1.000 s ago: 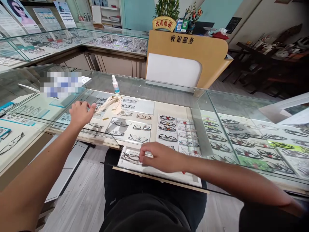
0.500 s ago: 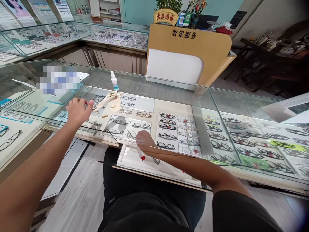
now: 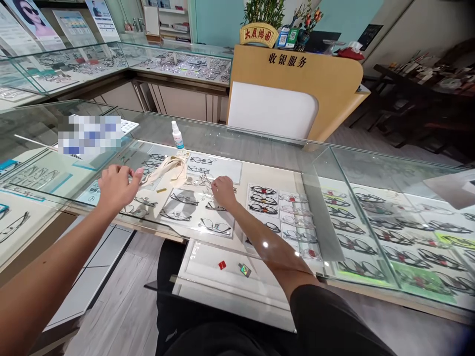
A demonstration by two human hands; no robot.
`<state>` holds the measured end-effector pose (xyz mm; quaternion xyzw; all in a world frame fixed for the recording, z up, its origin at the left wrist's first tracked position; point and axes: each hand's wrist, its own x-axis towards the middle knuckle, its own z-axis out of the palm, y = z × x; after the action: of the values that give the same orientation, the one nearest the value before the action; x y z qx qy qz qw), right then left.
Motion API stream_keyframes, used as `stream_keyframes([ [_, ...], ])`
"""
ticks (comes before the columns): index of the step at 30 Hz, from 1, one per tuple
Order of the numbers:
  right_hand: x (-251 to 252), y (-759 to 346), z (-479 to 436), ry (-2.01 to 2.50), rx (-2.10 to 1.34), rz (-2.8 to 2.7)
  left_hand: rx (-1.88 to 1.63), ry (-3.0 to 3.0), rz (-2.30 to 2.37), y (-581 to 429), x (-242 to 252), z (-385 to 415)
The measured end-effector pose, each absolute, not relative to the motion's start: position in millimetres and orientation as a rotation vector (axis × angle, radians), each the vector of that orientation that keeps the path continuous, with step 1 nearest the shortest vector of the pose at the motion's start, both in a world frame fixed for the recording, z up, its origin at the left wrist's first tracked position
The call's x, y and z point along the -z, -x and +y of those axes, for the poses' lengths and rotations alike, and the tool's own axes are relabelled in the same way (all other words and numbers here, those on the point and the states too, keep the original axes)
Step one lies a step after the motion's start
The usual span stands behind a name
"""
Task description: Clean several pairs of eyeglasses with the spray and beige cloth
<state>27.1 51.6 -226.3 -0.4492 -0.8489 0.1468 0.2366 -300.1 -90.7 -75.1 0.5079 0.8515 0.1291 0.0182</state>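
My left hand (image 3: pixel 118 185) rests on the glass countertop, its fingers loosely bent and thumb apart. Beside the thumb is one end of a cream cloth (image 3: pixel 168 170). My right hand (image 3: pixel 223 192) reaches into the display case with closed fingers on a thin-framed pair of eyeglasses (image 3: pixel 206 184), partly hidden by the hand. Below it, a white display card (image 3: pixel 196 203) bears several pairs, including the round-lensed glasses (image 3: pixel 215 226) at its lower right. A small gold strip (image 3: pixel 161 190) lies left of the card.
A white spray bottle (image 3: pixel 177 135) stands beyond the cloth. Dark and clear frames (image 3: pixel 263 199) fill cards on the right. The pulled-out drawer (image 3: pixel 208 287) holds a red tag (image 3: pixel 221 265) and a shiny tag (image 3: pixel 244 269). A cashier counter (image 3: pixel 334 84) stands beyond the glass case.
My right hand has moved up and away from the display card's lower right corner, where round-lensed glasses now lie uncovered. My left hand stays almost in place. The view has tilted slightly.
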Motion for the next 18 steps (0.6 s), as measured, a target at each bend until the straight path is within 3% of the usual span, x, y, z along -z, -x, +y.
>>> stream_keyframes([
  [9,222,-68,143,1.506,-0.212,-2.405,-0.339,-1.546,2.681,306,79,-89],
  [18,238,-66,180,1.474,-0.2,-2.501,-0.274,-1.505,2.738,307,79,-87],
])
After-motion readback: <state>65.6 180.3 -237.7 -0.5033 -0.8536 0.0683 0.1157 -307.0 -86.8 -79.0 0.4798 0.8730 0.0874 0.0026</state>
